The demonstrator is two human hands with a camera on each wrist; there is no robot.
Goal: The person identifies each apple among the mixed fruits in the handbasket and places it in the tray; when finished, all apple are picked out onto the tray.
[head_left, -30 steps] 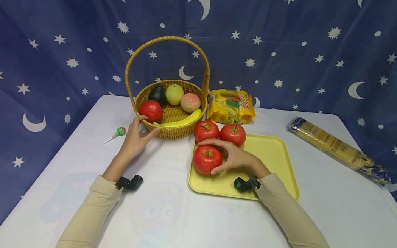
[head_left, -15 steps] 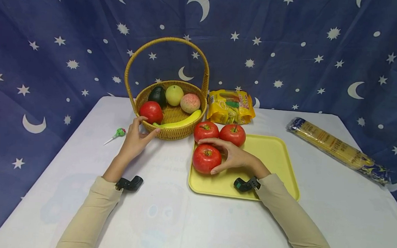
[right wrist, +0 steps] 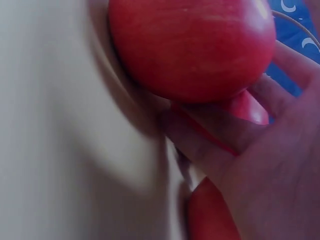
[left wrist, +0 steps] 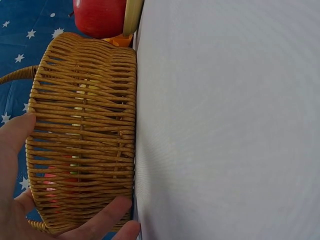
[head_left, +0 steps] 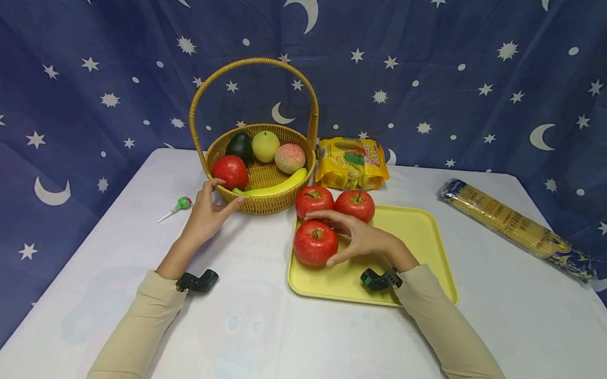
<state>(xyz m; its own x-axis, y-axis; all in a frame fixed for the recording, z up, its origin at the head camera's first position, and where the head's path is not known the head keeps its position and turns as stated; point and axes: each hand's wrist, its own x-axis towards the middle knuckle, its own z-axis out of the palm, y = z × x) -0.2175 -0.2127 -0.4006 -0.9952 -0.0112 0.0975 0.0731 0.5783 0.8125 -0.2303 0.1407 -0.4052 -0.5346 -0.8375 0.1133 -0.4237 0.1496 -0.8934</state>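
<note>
A red apple [head_left: 314, 246] sits at the left side of the yellow tray [head_left: 410, 242]. My right hand [head_left: 360, 239] curves loosely about its right side, with the thumb near its front and the fingers behind it. In the right wrist view the fingers [right wrist: 197, 145] spread beside the apple [right wrist: 192, 50]. Two more red apples [head_left: 315, 202] [head_left: 355, 205] lie at the tray's back left. My left hand [head_left: 205, 215] holds the wicker basket [head_left: 268, 203] at its front left, with thumb and fingers against rim and wall, as the left wrist view shows.
Inside the basket are a red fruit [head_left: 230, 172], an avocado [head_left: 240, 146], a pale green fruit [head_left: 266, 146], a peach [head_left: 290, 158] and a banana [head_left: 277, 187]. A lollipop [head_left: 179, 205] lies left, a yellow bag [head_left: 352, 163] behind the tray, a pasta pack [head_left: 515, 225] right.
My right hand has eased slightly right, its thumb drawing back a little from the front apple. The left hand stays at the basket, and the fruit keeps its places.
</note>
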